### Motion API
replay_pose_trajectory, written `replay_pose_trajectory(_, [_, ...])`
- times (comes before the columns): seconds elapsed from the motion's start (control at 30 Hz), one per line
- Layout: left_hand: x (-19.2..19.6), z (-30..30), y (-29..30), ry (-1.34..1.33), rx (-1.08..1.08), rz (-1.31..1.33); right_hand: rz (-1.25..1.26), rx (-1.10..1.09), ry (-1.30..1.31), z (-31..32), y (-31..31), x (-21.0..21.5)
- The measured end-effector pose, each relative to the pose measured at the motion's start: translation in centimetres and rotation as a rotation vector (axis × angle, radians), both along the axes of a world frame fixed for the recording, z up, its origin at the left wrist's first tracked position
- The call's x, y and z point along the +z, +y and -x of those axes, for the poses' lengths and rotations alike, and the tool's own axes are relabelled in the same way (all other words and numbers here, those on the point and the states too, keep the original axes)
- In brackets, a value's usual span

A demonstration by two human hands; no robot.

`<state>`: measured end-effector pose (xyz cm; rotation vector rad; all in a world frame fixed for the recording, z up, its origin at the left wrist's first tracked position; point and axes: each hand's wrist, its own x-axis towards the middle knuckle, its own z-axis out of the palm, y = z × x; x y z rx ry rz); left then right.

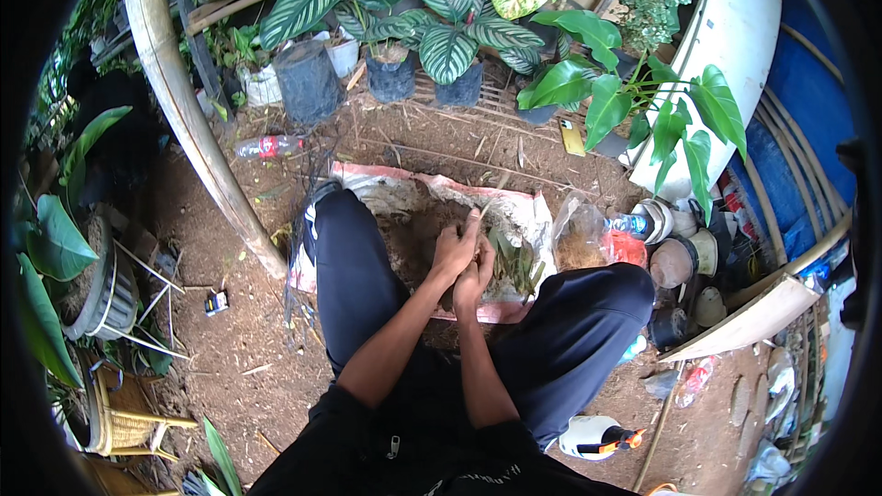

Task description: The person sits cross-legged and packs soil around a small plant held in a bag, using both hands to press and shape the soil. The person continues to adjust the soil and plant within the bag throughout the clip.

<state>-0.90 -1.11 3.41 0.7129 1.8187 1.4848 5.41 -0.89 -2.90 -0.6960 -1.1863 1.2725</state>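
My left hand [454, 251] and my right hand [472, 281] meet between my knees, over an opened-out white sack [381, 186] with red edges. Both have their fingers closed and pressed close together. Whatever they pinch is too small or too hidden to name. Dark loose soil [413, 230] lies on the sack beneath and left of my hands. Just right of them, a bunch of green and brownish leafy cuttings [511, 264] rests on the sack. A clear plastic bag of brown material [579, 243] sits beyond the sack's right edge.
Potted striped-leaf plants [448, 55] line the far side, near a yellow phone [571, 137]. A bamboo pole [197, 119] slants down on the left, past a plastic bottle [269, 146]. Stacked pots [675, 262] crowd the right. A white spray bottle [593, 437] stands behind my right leg.
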Motion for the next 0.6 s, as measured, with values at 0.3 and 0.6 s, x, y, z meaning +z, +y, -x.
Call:
replay_pose_trajectory(0.3, [-1.5, -0.4, 0.7, -0.318, -0.022, -0.208, -0.307, -0.148, -0.323, -0.2, -0.6, 3.1])
replay_pose_trajectory(0.6, [-0.6, -1.4, -0.3, -0.191, -0.099, 0.140, -0.445, -0.390, -0.432, -1.7, -1.1, 3.9])
